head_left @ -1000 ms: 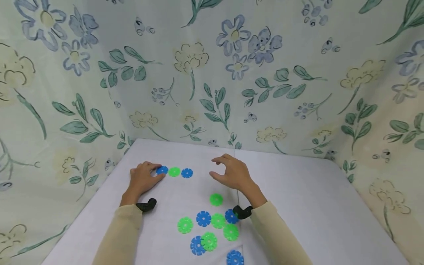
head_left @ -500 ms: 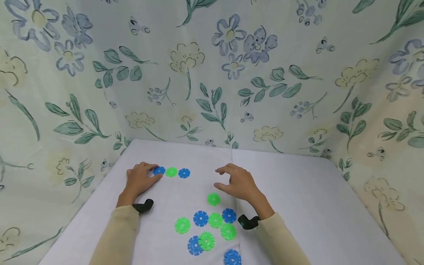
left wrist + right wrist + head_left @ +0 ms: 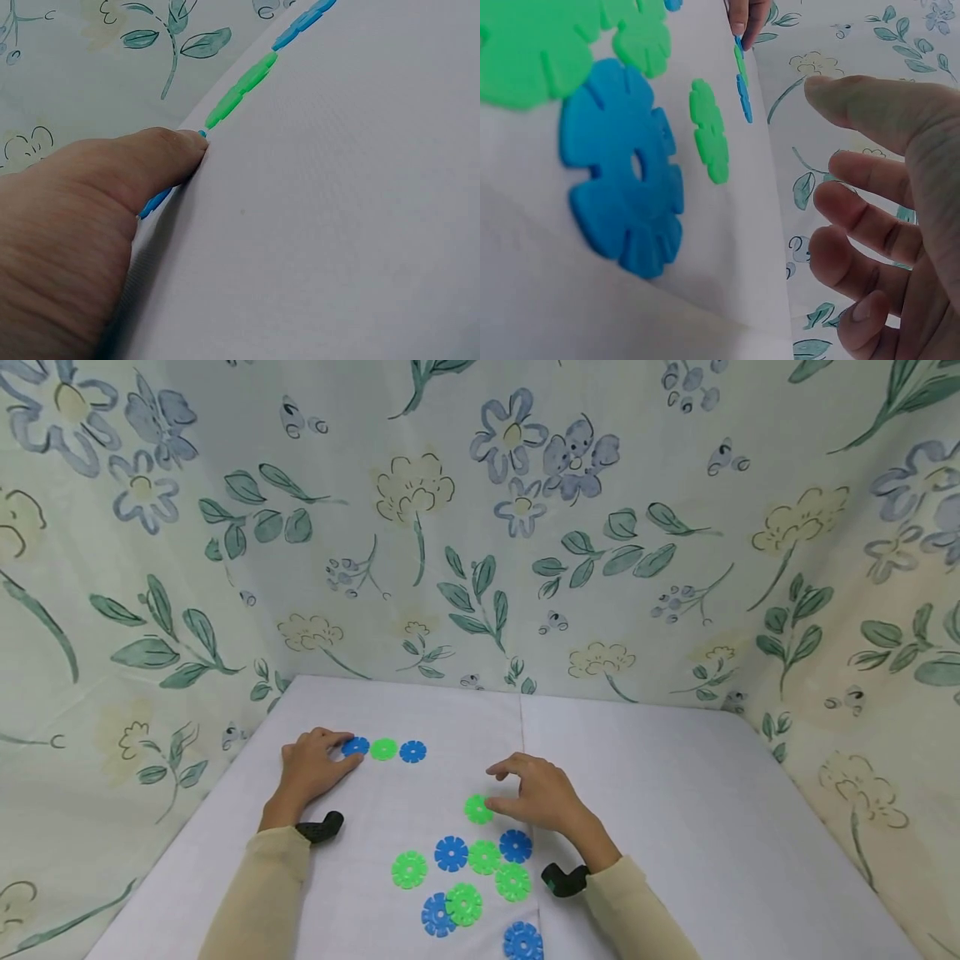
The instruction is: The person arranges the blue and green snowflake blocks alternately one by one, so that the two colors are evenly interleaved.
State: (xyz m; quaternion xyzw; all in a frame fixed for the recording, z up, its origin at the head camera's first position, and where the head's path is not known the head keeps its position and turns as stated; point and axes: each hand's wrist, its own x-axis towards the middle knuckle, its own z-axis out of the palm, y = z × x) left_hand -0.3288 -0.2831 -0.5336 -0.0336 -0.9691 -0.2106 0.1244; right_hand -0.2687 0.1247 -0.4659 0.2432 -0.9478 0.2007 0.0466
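Observation:
A short row of notched plastic discs lies on the white table: blue (image 3: 356, 747), green (image 3: 383, 749) and blue (image 3: 412, 752). At its left end my left hand (image 3: 307, 772) holds the first blue disc between thumb and index finger. In the left wrist view the thumb (image 3: 161, 154) covers much of that disc. My right hand (image 3: 543, 795) hovers with fingers loosely bent and nothing between them. Its thumb tip overlaps the edge of a single green disc (image 3: 476, 809) in the head view. The right wrist view shows this green disc (image 3: 709, 133) flat on the cloth.
Nearer the front lie several more discs, among them a blue one (image 3: 451, 854), a green one (image 3: 408, 869) and a green one (image 3: 463, 904) overlapping a blue one (image 3: 435, 916). A crease (image 3: 537, 902) runs along the tablecloth. Floral curtain (image 3: 420, 568) hangs around the table.
My right hand has come down and nearer, from beyond the single green disc to right beside it. The left hand stays at the blue disc. The whole head view has shifted slightly.

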